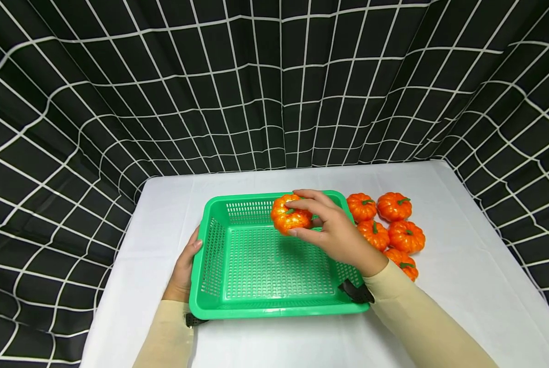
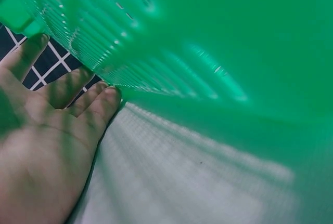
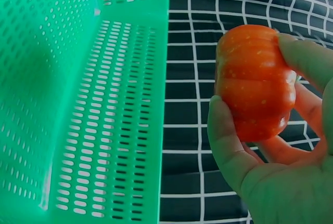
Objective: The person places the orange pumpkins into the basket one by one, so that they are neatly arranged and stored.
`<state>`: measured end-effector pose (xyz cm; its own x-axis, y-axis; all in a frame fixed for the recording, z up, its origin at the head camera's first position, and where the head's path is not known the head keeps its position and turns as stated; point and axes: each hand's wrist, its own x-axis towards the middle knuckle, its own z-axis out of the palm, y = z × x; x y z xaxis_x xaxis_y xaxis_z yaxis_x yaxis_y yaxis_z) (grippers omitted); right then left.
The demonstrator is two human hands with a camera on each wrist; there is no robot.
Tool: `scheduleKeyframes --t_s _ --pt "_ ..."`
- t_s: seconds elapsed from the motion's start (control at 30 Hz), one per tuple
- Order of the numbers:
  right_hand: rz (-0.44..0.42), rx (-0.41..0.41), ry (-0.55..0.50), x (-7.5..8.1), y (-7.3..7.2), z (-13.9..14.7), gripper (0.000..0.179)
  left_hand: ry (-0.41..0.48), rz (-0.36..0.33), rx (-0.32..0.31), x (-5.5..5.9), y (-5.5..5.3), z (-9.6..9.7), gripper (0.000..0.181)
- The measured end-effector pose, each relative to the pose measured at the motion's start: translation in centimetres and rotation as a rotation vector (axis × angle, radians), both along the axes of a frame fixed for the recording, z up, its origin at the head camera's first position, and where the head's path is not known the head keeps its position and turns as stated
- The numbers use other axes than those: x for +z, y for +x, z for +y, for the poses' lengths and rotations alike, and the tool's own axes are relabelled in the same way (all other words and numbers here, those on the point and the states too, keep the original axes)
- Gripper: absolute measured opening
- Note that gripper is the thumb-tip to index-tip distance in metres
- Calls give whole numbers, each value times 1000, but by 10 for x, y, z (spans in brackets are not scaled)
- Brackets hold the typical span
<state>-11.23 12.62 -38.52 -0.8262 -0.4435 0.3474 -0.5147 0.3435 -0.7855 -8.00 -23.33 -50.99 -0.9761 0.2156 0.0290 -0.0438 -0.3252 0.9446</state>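
Note:
A green plastic basket (image 1: 274, 266) with slotted walls stands on the white table, and no object lies inside it. Above its far right part, my right hand (image 1: 336, 232) holds a small orange pumpkin (image 1: 286, 220) between thumb and fingers. The right wrist view shows the same pumpkin (image 3: 255, 83) gripped from the side, clear of the basket wall. My left hand (image 1: 182, 271) rests against the outside of the basket's left wall. In the left wrist view, the fingers (image 2: 101, 102) of that hand reach along the wall, fairly straight, with their tips touching it.
Several more orange pumpkins (image 1: 405, 236) with green stems sit clustered on the table, just right of the basket. A white cloth (image 1: 463, 286) covers the table. Black curtains with a white grid (image 1: 256, 92) hang at the back and on both sides.

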Motion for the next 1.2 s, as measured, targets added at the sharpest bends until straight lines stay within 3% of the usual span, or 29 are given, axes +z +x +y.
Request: scheduleKeyframes --t_s 0.27,1.07,1.2 --pt "-3 28 -3 -1 -3 -11 49 43 -19 -13 -1 1 0 69" --pt "-36 52 -11 2 -10 -31 47 4 -20 2 -6 -2 -2 70" --pt "-39 63 -11 5 -11 -35 47 -4 12 -3 -5 -2 -2 72"
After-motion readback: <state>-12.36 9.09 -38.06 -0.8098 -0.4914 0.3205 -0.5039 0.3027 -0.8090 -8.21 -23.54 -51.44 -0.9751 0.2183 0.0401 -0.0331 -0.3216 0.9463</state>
